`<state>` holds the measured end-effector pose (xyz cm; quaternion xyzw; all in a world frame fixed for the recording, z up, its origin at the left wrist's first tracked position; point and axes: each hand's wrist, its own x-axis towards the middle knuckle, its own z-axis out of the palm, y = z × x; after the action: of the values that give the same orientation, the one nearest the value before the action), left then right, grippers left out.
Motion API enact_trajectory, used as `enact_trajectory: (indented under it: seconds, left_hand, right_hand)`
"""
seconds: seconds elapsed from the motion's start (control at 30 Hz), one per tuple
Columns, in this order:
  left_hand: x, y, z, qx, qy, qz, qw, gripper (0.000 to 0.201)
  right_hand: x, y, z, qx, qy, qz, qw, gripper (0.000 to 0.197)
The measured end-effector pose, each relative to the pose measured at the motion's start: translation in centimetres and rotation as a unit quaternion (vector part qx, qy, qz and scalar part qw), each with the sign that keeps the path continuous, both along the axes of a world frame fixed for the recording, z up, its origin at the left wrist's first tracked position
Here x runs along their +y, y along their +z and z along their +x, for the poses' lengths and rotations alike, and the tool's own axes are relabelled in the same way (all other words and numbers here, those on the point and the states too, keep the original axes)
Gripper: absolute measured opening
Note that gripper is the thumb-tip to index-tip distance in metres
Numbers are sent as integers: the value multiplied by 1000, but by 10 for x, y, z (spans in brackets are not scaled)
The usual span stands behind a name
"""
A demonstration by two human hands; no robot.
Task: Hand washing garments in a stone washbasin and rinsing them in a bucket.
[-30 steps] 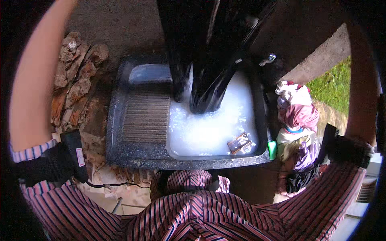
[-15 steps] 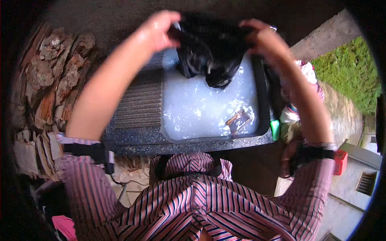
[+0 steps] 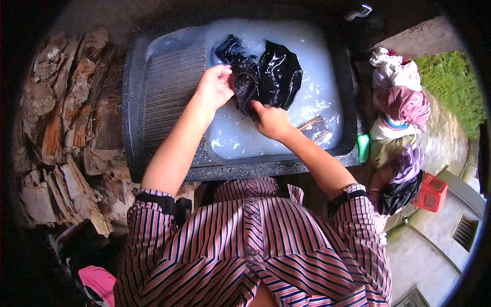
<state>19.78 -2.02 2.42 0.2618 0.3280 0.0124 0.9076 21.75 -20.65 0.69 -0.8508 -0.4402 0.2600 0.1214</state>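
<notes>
A wet black garment lies partly sunk in the cloudy water of a dark speckled wash sink. Its shiny folds spread to the right, and a bunched, coarser-textured part sits between my hands. My left hand pinches the left edge of that bunched part. From below, my right hand is closed on its lower end, with some of the fingers hidden. A brown, wooden-looking object lies in the water just beyond my right wrist.
A ribbed washboard slope forms the sink's left side. On the right rim rests a green bar, maybe soap. Piled laundry lines the right, near a red plastic basket. Rough wood pieces are stacked at left.
Both hands have come down and closer together, lowering the black garment from the sink's far side into the water. The view has shifted, showing more of the laundry.
</notes>
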Motion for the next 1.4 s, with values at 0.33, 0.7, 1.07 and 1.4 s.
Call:
enact_trajectory:
  seconds: [0.33,0.7,1.07,1.4]
  left_hand:
    - [-29,-43,-46,179,-23,206,962,52]
    - [-46,-103,-66,153,-568,699,407,37]
    - [-46,-129,-55,169,-527,691,465,23]
    - [18,144,-8,-162,-248,662,689,23]
  right_hand:
    - [8,-4,10,216,84,347,909,48]
    - [33,-79,81,-285,107,57,951,65]
    - [-9,-267,140,101,126,-145,976,48]
    - [-29,-15,126,176,29,157,971,83]
